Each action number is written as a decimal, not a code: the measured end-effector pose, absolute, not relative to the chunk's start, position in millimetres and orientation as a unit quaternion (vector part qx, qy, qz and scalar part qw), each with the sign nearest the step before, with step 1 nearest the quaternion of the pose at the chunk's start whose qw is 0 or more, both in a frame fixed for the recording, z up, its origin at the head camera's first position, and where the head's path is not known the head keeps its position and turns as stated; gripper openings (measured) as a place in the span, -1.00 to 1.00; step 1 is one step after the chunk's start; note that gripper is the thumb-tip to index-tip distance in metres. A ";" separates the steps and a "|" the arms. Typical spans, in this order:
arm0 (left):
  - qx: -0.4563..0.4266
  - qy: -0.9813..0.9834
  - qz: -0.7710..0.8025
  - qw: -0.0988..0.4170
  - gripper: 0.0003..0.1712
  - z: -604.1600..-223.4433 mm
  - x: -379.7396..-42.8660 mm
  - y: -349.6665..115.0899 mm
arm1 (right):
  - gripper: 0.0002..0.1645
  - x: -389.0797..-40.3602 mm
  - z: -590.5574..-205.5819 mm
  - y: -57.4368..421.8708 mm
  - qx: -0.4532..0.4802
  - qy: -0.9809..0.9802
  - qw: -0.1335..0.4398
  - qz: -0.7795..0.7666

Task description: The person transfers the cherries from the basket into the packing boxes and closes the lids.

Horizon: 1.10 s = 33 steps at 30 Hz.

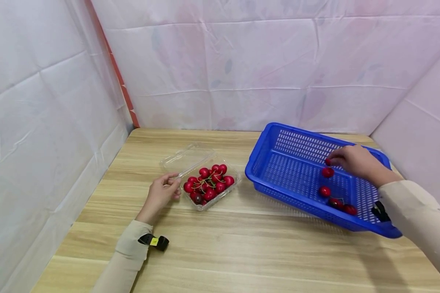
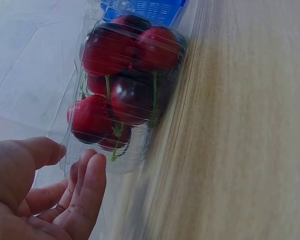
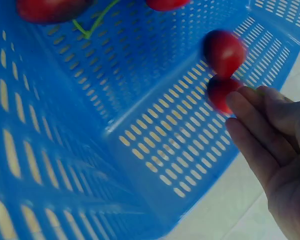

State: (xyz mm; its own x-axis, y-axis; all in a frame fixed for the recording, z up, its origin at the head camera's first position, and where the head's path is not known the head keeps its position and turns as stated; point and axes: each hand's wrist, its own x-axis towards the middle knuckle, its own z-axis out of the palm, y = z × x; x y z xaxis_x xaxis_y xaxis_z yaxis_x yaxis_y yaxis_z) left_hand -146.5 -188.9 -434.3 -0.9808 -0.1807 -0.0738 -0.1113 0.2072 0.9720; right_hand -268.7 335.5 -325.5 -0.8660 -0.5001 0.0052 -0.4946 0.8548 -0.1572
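Observation:
At the left, a clear plastic clamshell box full of red cherries lies with its lid folded back. My left hand holds the box's left edge between thumb and fingers, as the left wrist view shows close up. Over the blue basket, my right hand pinches a red cherry at its fingertips. A second cherry appears right against it in the right wrist view. Several more cherries lie in the near right part of the basket.
The wooden table carries the box at centre left and the basket at the right. Pale cloth walls rise behind and on both sides. The basket's raised rim surrounds the right hand's working area.

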 end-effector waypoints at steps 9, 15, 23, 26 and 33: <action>0.099 -0.774 -0.625 0.029 -0.55 -435.1 -146.8 -189.7 | -0.83 -263.4 -308.3 311.5 -0.292 0.952 -0.045 -0.082; 0.099 -0.773 -0.626 0.027 -0.55 -435.4 -145.8 -189.8 | -0.85 -256.0 -298.9 283.7 -0.290 0.950 -0.058 -0.095; 0.097 -0.778 -0.620 0.026 -0.56 -435.6 -145.4 -190.8 | -0.86 -241.0 -289.7 248.9 -0.331 0.933 -0.097 -0.107; 0.098 -0.778 -0.620 0.024 -0.56 -435.5 -145.5 -190.8 | -0.86 -238.1 -286.1 237.1 -0.359 0.915 -0.141 -0.115; 0.092 -0.777 -0.622 0.024 -0.56 -436.3 -145.1 -190.1 | -0.89 -236.8 -274.1 211.1 -0.367 0.895 -0.200 -0.155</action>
State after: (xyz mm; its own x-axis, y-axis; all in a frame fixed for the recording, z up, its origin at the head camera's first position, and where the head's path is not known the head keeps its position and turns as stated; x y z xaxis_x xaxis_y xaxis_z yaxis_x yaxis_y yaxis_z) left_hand -145.1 -190.1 -436.3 -0.9818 -0.1735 -0.0776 -0.1137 0.2090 0.9713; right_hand -236.8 211.1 -274.1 -0.6498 -0.5956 0.4722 -0.7197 0.6820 -0.1302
